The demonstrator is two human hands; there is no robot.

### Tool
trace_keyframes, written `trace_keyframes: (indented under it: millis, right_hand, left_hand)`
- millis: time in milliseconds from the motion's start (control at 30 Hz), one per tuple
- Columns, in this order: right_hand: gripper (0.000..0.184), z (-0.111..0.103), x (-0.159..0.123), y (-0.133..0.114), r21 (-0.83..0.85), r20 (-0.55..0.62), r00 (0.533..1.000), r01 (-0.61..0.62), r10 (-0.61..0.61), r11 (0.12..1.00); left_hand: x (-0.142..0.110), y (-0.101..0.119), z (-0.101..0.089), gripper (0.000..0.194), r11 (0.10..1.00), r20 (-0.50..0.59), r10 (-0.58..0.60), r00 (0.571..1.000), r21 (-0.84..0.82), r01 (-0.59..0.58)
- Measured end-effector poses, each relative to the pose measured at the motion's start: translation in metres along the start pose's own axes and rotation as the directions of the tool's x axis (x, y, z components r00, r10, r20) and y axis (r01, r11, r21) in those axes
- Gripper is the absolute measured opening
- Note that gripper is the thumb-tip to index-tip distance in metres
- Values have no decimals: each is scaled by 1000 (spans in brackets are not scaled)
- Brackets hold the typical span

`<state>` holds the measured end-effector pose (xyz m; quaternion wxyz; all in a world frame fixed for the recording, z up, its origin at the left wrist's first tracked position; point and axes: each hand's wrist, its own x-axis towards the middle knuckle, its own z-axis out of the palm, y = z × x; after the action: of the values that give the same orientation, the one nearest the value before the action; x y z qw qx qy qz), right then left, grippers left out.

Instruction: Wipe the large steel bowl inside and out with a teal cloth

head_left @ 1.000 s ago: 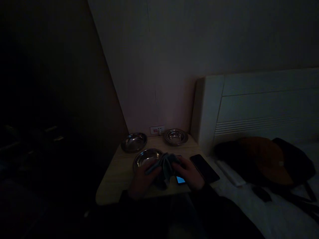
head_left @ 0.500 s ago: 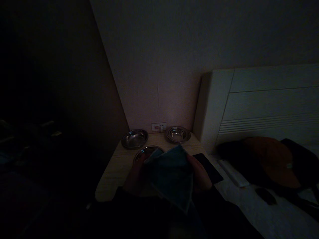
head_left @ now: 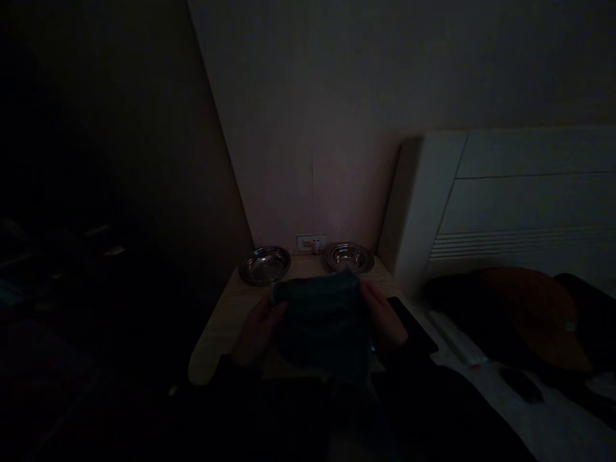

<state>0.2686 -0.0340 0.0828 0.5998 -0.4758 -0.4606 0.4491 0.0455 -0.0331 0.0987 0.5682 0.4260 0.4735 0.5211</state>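
We have both hands on the cloth, pinched at opposite sides: left hand (head_left: 255,330) at its left edge, right hand (head_left: 385,314) at its upper right corner. Hands apart, cloth (head_left: 322,321) between them, opened out as a hanging sheet, lower edge loose. So the spreading looks mostly done; flatness is hard to judge, too dark. Cloth is held up, not laid down; neither visible dish is in our hands. Whether either has been handled, we cannot tell.

Behind the cloth, left dish (head_left: 264,265) and right dish (head_left: 350,256) sit at the far side of the worktop (head_left: 212,340), near the wall (head_left: 312,128) and socket (head_left: 311,243). Dark flat device (head_left: 409,327) lies just beside our right hand, so room is tight there. More open room on the left, up to the rounded near corner. Cloth hides the middle. Right of the worktop: bed (head_left: 563,410), headboard (head_left: 520,199), orange cap (head_left: 534,314).
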Motion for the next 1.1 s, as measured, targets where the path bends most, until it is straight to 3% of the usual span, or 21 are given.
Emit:
trace_keyframes:
  millis: [67, 167, 267, 333, 400, 467, 533, 600, 667, 767, 967, 1100]
  right_hand:
    - [46, 1, 8, -2, 2, -44, 999, -30, 30, 1000]
    - [53, 0, 18, -6, 1, -113, 991, -69, 68, 998]
    - [71, -4, 20, -14, 17, -129, 987, -99, 100, 995]
    - [89, -10, 18, -21, 49, -56, 991, -118, 121, 992]
    - [96, -17, 15, -26, 55, 79, 990, -124, 119, 991]
    - [83, -26, 14, -30, -52, 180, 982, -53, 62, 997]
    - [58, -37, 16, -33, -220, 206, 979, 54, -8, 974]
    - [32, -47, 18, -38, -340, 213, 976, 108, -36, 934]
    - [14, -56, 19, -44, -383, 216, 976, 108, -25, 917]
    - [17, -63, 15, -52, -372, 221, 975, 106, -23, 922]
    - [28, -53, 3, -34, -62, 133, 987, -83, 90, 995]
    - [26, -49, 3, -17, -42, 53, 993, -99, 101, 994]
  left_hand:
    - [6, 6, 2, 52, 1000, -60, 26, 998, 2, -26]
    - [10, 9, 6, 54, 998, -43, 5, 999, -66, -8]
    - [12, 9, 7, 67, 995, -73, -43, 996, -87, 37]
    - [12, 9, 6, 74, 997, -66, -47, 997, -61, 43]
    - [14, 11, 7, 74, 1000, 13, -19, 1000, 16, 19]
    - [17, 14, 9, 60, 981, 125, 30, 992, 189, -54]
    - [21, 19, 13, 36, 899, 188, 101, 977, 404, -170]
    - [25, 23, 16, 21, 787, 186, 191, 964, 558, -264]
    - [28, 27, 20, 22, 747, 167, 262, 951, 589, -309]
    - [30, 29, 28, 30, 811, 186, 243, 952, 499, -305]
    - [42, 13, 46, 35, 876, 96, 227, 969, 414, -247]
    - [46, -2, 34, 42, 891, 115, 137, 984, 421, -173]
